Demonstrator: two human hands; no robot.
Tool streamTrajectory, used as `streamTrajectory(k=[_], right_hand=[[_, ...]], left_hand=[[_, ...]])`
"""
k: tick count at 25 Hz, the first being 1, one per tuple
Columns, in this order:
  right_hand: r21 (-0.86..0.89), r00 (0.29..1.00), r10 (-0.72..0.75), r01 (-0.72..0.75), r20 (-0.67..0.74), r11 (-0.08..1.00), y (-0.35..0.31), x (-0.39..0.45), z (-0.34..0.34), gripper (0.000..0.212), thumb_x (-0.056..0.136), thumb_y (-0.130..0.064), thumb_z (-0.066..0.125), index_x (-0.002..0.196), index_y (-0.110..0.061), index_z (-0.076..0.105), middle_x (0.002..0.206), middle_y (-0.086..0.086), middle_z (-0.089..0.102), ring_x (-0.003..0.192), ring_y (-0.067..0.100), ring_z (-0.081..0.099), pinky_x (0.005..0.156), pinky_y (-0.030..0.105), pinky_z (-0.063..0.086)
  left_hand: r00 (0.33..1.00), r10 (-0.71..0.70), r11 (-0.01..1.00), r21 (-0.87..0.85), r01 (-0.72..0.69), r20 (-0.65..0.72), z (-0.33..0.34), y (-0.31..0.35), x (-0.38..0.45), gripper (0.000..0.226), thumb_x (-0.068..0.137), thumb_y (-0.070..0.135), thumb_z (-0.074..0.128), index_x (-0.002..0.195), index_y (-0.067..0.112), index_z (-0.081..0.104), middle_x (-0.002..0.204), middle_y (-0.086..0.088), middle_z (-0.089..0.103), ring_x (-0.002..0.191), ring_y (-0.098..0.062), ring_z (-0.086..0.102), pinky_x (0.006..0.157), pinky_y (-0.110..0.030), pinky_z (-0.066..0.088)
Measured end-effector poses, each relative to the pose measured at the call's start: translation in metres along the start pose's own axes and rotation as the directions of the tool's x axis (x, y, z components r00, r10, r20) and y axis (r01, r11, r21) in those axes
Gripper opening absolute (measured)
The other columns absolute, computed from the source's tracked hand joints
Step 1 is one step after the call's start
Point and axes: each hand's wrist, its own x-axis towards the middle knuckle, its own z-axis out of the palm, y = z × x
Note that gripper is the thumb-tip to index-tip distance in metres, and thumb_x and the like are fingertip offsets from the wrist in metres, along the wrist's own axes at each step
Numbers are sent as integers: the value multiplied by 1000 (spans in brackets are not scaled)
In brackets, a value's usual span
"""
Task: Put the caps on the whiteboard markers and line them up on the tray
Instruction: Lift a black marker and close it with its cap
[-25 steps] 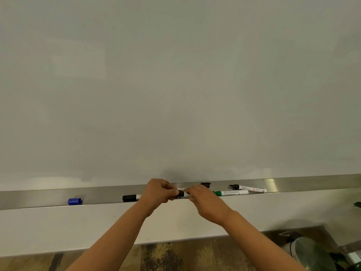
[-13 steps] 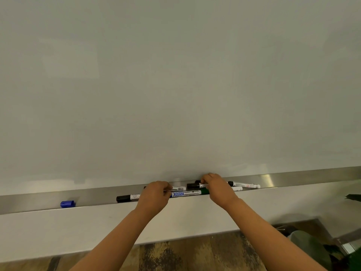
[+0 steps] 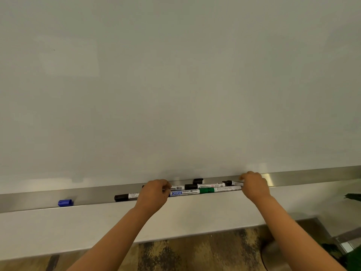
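Note:
The metal tray (image 3: 312,176) runs along the bottom of the whiteboard. My left hand (image 3: 154,194) is curled around the left end of the blue-labelled marker (image 3: 184,192), which lies end to end with a green marker (image 3: 214,190). Behind them lies a black-capped marker (image 3: 207,186). My right hand (image 3: 254,185) pinches the right end of a black-tipped marker (image 3: 232,183). Another black-capped marker (image 3: 125,196) sticks out left of my left hand. A loose black cap (image 3: 197,180) leans at the tray's back. A blue cap (image 3: 65,203) lies far left.
The whiteboard (image 3: 175,85) fills the view above the tray. Below the tray is a white wall panel (image 3: 58,231), then patterned floor (image 3: 195,251). A green plant (image 3: 353,198) shows at the right edge.
My right hand has slid right from the middle of the marker group to its right end. My left hand stays at the blue-labelled marker's left end. The black-capped marker behind has come into view.

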Motion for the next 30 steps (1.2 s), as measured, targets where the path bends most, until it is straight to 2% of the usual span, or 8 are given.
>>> streamTrajectory(k=[3, 10, 16, 19, 22, 24, 27, 30], right_hand=[[-68, 998, 22, -18, 60, 998, 5, 2, 0, 29, 85, -5, 46, 102, -20, 66, 107, 6, 65, 102, 26, 57, 84, 34, 44], [-81, 1000, 14, -13, 9, 997, 5, 5, 4, 32, 84, -4, 45, 100, -23, 65, 104, 4, 65, 99, 25, 58, 84, 33, 41], [68, 968, -52, 71, -246, 995, -20, -23, -10, 25, 88, -11, 50, 107, -22, 62, 103, 3, 66, 96, 27, 57, 80, 38, 42], [235, 918, -203, 292, -340, 927, -69, -50, -23, 20, 85, -13, 60, 103, -19, 66, 98, 6, 70, 89, 30, 60, 76, 38, 44], [446, 914, -319, 402, -252, 800, -124, -70, -24, 19, 88, -29, 58, 103, -20, 66, 95, 5, 69, 87, 25, 61, 76, 39, 49], [483, 908, -349, 418, -230, 769, -149, -77, -18, 23, 91, -34, 53, 107, -22, 63, 97, 3, 68, 89, 22, 61, 76, 37, 50], [517, 910, -380, 407, -165, 753, -161, -77, -9, 24, 89, -36, 55, 107, -21, 63, 97, 3, 67, 90, 20, 61, 76, 34, 49], [609, 971, -213, 232, -105, 759, -146, -60, -4, 24, 82, -38, 63, 92, -16, 68, 93, 4, 71, 87, 22, 64, 77, 34, 52]], left_hand=[[1000, 1, 1000, 4, -1, 19, 3, 3, 2, 22, 89, 21, 54, 107, 15, 66, 109, -3, 72, 97, -18, 64, 84, -27, 48], [1000, 0, 1000, -20, 1, 26, 3, 2, 3, 22, 89, 20, 54, 107, 15, 66, 108, -4, 72, 96, -17, 65, 84, -28, 50], [998, -39, 977, -208, 49, 50, 0, 3, -2, 24, 87, 16, 58, 111, 14, 63, 91, 2, 70, 81, -7, 60, 81, -19, 48], [985, -13, 882, -462, 92, 172, 1, 14, -6, 30, 85, 22, 63, 115, 22, 57, 85, 12, 68, 82, 2, 61, 72, -12, 44], [976, -12, 693, -702, 164, 216, 0, 25, -9, 20, 85, 25, 64, 104, 30, 62, 84, 13, 73, 81, -2, 68, 65, -13, 49], [981, -76, 600, -778, 189, 181, -2, 25, -12, 10, 85, 25, 63, 92, 30, 68, 78, 10, 75, 77, -6, 69, 61, -17, 52], [971, -173, 559, -795, 234, 164, -5, 15, -18, 9, 87, 25, 61, 87, 21, 70, 78, 1, 75, 79, -14, 70, 64, -23, 51], [953, -261, 558, -781, 279, 154, -10, 2, -23, 19, 89, 26, 58, 90, 10, 67, 80, -3, 74, 76, -15, 69, 64, -25, 50]])
